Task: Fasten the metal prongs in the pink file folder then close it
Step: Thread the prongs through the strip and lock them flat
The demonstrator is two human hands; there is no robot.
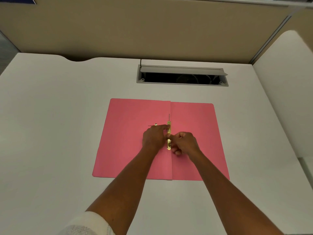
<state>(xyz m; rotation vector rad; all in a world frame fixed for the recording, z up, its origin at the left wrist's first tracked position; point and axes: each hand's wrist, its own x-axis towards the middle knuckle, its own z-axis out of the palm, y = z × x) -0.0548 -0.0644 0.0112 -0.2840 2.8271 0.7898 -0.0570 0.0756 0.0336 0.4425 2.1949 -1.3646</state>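
A pink file folder (135, 141) lies open and flat in the middle of the white desk (50, 116), near side toward the person. Down its centre fold runs a brass fastener bar (169, 133), one thin metal prong (169, 117) standing out past its far end. The left hand (154, 136) presses fingertips onto the bar's far part. The right hand (185, 142), fingers curled, pinches the bar's middle. Beyond the folder, a cable hatch (182, 75) sits open.

Both forearms outstretched, left hand (154, 135) palm-down with fingers extended, right hand (185, 142) curled, fingertips nearly touching
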